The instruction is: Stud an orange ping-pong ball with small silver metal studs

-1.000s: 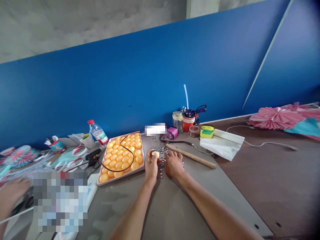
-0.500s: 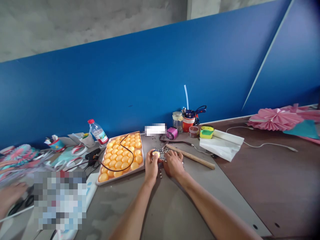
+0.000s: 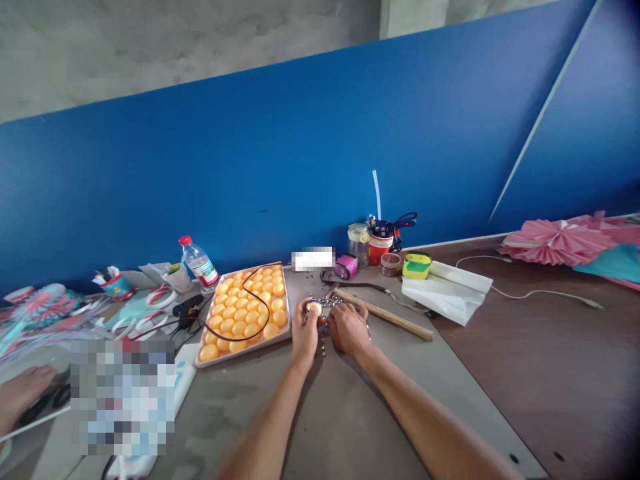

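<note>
as the left hand [image 3: 304,335] pinches a yellow piece [image 3: 315,308], whether the right hand [image 3: 350,329] holds beads [image 3: 329,301] is unclear.

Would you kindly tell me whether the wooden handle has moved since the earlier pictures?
No, the wooden handle shows no visible shift relative to the grey tabletop; only the view moved slightly.

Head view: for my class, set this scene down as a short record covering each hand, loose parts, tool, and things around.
Left hand: holds a small round yellowish piece
Right hand: fingers curled down; whether anything is gripped is hidden
Loose parts: small shiny pieces, scattered around the hands
Tool: wooden-handled tool, beyond the right hand
Left side: tray of orange balls
Back: lidded jar
</note>
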A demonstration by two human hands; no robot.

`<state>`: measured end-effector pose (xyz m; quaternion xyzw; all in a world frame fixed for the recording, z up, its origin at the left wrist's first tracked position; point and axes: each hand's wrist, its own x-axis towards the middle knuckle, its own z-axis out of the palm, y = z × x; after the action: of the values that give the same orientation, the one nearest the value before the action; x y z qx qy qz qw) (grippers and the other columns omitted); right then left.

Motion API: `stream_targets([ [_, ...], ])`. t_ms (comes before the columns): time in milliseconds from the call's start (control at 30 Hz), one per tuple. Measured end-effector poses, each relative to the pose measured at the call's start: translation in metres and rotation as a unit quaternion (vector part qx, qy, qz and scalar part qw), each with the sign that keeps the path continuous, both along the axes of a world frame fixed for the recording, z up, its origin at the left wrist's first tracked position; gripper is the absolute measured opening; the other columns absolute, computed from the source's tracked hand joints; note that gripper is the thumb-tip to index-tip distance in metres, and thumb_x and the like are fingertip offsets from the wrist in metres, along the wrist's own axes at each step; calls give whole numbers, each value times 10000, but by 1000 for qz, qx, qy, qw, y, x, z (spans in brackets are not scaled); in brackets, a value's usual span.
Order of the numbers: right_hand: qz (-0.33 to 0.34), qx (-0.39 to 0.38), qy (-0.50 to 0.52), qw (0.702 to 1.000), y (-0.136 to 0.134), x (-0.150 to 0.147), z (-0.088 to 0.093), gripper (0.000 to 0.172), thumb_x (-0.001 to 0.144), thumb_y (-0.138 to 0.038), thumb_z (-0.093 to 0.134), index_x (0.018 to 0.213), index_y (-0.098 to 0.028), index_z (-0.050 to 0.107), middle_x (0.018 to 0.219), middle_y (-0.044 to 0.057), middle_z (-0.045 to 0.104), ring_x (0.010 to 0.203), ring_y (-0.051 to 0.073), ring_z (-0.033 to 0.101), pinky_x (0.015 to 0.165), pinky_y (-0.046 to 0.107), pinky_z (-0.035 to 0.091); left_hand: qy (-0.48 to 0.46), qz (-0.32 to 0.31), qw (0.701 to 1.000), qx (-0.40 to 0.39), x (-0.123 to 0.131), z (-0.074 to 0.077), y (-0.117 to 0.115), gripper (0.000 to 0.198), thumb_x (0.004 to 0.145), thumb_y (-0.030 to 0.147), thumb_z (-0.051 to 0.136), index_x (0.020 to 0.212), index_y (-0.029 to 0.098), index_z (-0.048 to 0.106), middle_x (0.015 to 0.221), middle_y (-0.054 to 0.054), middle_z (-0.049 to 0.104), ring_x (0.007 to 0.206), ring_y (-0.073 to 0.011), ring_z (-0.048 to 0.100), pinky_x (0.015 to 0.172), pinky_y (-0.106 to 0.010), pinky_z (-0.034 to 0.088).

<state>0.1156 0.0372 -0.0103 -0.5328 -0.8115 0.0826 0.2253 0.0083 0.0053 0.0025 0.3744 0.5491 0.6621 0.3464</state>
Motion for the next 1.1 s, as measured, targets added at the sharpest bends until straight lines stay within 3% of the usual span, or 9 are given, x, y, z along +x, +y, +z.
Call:
stream_targets([
  [200,29,-31,-39,998,-3,4,4,214,771,-349,543,881,-188,629,985,99,612,980,249,497,882,395,205,11,3,1000,-7,-2,0,0,344,762,399,583,1017,173,535,825,-12,580,576,-95,568,581,-223,474],
  [500,47,-28,-20,998,-3,3,4,153,810,-194,475,763,-173,619,886,82,654,890,208,542,848,366,215,14,3,1000,-11,-4,-2,0,317,761,381,585,1004,182,541,808,1,573,574,-99,566,572,-228,467],
  [700,21,28,97,995,1,2,2,199,836,-146,419,756,-172,599,896,66,638,877,171,544,858,344,238,-22,8,1000,-10,-5,-3,1,318,751,373,599,1005,189,546,889,-7,566,602,-95,568,581,-230,478],
  [800,24,40,170,984,6,2,0,224,840,-137,389,719,-170,575,775,40,632,781,151,548,851,322,278,-43,7,999,0,-5,-3,1,324,738,377,618,992,186,555,894,-8,563,634,-96,568,599,-228,485],
  [967,52,-13,284,957,6,2,2,150,807,-220,440,735,-185,567,725,28,606,691,155,540,657,248,358,-127,-5,992,23,-4,-4,2,365,700,395,655,980,184,557,833,-4,584,669,-108,575,634,-246,494],
  [1100,68,-39,352,933,6,2,5,152,778,-253,472,729,-190,602,740,26,609,723,160,551,676,253,389,-204,-26,978,20,-3,-2,3,424,643,387,698,987,194,542,769,14,597,595,-105,581,618,-263,486],
])
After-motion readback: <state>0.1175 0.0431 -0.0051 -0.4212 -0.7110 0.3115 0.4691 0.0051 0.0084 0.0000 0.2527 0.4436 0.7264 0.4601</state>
